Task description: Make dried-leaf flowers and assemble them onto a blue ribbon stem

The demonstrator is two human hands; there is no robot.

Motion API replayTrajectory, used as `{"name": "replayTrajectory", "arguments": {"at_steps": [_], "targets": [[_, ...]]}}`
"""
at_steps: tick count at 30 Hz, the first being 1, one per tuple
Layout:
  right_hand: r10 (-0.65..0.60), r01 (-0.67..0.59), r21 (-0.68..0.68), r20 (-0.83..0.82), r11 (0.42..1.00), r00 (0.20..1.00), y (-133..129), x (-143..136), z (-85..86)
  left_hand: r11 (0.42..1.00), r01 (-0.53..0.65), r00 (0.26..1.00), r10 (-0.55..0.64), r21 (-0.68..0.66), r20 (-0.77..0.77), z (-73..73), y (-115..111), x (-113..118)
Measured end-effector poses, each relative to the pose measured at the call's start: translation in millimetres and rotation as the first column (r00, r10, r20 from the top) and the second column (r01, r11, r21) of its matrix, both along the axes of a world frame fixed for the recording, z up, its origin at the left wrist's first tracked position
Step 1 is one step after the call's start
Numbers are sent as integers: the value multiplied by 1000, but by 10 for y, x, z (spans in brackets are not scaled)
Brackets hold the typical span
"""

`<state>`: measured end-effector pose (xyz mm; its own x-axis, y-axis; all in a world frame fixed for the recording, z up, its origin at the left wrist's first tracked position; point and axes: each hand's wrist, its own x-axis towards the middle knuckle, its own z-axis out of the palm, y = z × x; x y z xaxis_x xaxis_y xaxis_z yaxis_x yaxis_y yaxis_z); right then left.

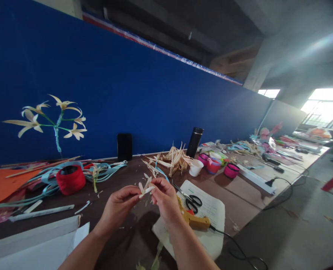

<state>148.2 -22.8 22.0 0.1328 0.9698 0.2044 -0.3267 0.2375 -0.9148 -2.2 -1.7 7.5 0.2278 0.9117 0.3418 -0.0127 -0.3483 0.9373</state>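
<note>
A small cream flower point(145, 189) with pointed petals is held up above the brown table, between both hands. My left hand point(123, 202) pinches it from the left with thumb and fingertips. From the other side, my right hand point(165, 197) has its fingers closed on the flower's right petals. Beneath my right forearm lies a yellow glue gun point(197, 222), partly hidden, on a sheet of paper point(212, 240). Black-handled scissors point(193, 203) rest on that paper too. Behind the hands is a heap of dry, pale husk strips point(174, 160).
A finished flower spray point(58, 125) stands against the blue partition point(155, 101). Near it are a red roll point(70, 180) and pale blue strips. A phone point(124, 146), black flask point(194, 142), white cup point(196, 167) and power strip point(256, 179) line the back. The glue gun's cord trails right.
</note>
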Motion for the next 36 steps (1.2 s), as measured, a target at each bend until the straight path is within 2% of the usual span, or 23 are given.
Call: {"name": "replayTrajectory", "arguments": {"at_steps": [7,12,19,28,36], "targets": [[82,-84,-30,-77,996,994,2,19,8,995,95,995,-95,7,5,71,-18,11],[133,-141,-53,-136,989,982,-11,30,22,995,95,995,-95,-24,-9,100,-25,-10],[133,-147,-69,-167,987,977,-17,28,43,992,112,994,-111,-62,17,177,-41,-3],[159,-174,-83,-160,981,974,-43,34,91,986,148,989,-150,-72,-18,155,-33,-40],[157,-173,-94,-153,980,976,-44,31,79,987,157,987,-158,-34,-26,200,-50,-37]]}}
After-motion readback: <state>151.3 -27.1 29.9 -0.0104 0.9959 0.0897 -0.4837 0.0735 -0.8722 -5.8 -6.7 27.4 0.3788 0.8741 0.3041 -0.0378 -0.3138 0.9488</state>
